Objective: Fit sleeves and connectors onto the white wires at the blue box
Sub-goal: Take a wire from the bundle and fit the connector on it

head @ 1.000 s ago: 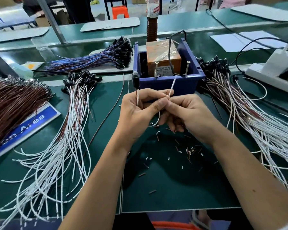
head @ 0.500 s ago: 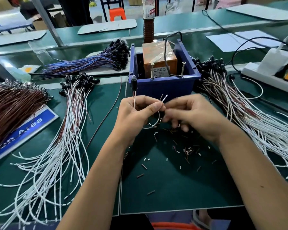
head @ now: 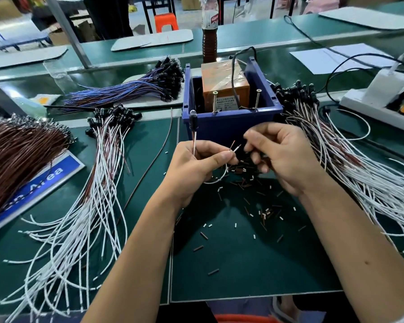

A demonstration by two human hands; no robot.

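Note:
The blue box [head: 231, 125] stands at the middle of the bench with an orange block and two upright screws inside. Just in front of it, my left hand [head: 196, 166] pinches a looped white wire [head: 221, 177]. Its two stripped ends [head: 234, 146] stick out past my thumb, and its black connector [head: 193, 120] points up. My right hand [head: 282, 157] hovers just right of the wire ends with fingers curled, a little apart from them. I cannot tell whether it holds a sleeve. Short white and brown sleeves [head: 261, 213] lie scattered on the mat below.
A fan of white wires with black connectors [head: 86, 206] lies at left, a similar one [head: 350, 164] at right. Brown wires [head: 16, 155] and blue wires [head: 131, 89] lie further left. A bottle [head: 209, 31] stands behind the box, a power strip [head: 378, 106] at right.
My right hand has drawn apart from the left, letting go of the wire ends. The ends have tipped from upright to pointing right. The left hand has kept its grip.

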